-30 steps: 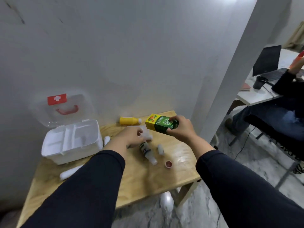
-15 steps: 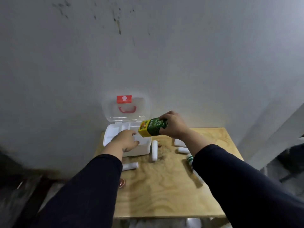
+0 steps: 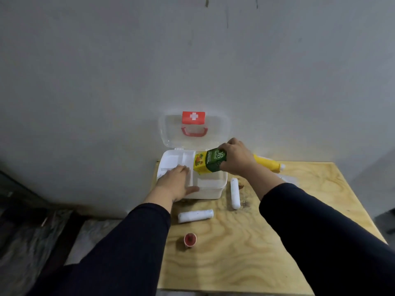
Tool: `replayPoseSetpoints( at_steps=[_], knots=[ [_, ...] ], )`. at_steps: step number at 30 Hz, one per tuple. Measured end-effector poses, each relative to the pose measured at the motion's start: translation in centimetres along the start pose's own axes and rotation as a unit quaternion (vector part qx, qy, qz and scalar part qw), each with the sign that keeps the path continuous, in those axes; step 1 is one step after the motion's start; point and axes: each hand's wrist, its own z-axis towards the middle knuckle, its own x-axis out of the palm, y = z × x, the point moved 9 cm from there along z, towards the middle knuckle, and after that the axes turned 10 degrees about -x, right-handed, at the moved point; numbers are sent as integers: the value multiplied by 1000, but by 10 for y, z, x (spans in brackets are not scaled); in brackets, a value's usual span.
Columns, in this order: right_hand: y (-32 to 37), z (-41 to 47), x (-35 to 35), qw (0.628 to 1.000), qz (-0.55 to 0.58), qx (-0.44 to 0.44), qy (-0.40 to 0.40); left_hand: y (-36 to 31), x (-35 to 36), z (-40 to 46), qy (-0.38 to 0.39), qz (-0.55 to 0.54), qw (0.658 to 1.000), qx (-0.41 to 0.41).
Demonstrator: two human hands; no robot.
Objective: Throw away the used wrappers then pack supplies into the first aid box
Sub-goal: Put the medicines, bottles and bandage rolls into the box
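Note:
The white first aid box (image 3: pixel 210 190) stands open at the table's back left, its clear lid (image 3: pixel 171 133) with a red cross label leaning on the wall. My right hand (image 3: pixel 236 160) grips a green and yellow carton (image 3: pixel 209 161) and holds it tilted over the box's right compartment. My left hand (image 3: pixel 176 182) lies flat with fingers spread on the white divider tray inside the box. Two white bandage rolls (image 3: pixel 234 193) (image 3: pixel 195 215) lie on the wood just in front of the box. A yellow bottle (image 3: pixel 268 164) lies behind my right wrist.
A small red cap (image 3: pixel 190 239) sits on the plywood table (image 3: pixel 245 253) near the left edge. The grey wall rises directly behind the box. To the left of the table the floor drops away, dark and cluttered.
My view has swung left from the table's right side to the box. My right hand carried the carton over the open box, and my left hand settled on the tray.

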Motion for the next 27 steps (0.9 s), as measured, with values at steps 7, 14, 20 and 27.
replayPoseSetpoints(
  at_steps=[7, 14, 20, 27],
  knots=[
    [13, 12, 17, 999, -24, -15, 41, 4, 0, 3, -37, -4, 999, 25],
    [24, 19, 45, 998, 12, -16, 51, 21, -6, 7, -32, 21, 999, 15],
    [23, 23, 77, 997, 66, 12, 44, 19, 3, 0, -51, 10, 999, 6],
    [17, 29, 104, 992, 103, 74, 23, 13, 8, -8, -76, 3, 997, -5]
  ],
)
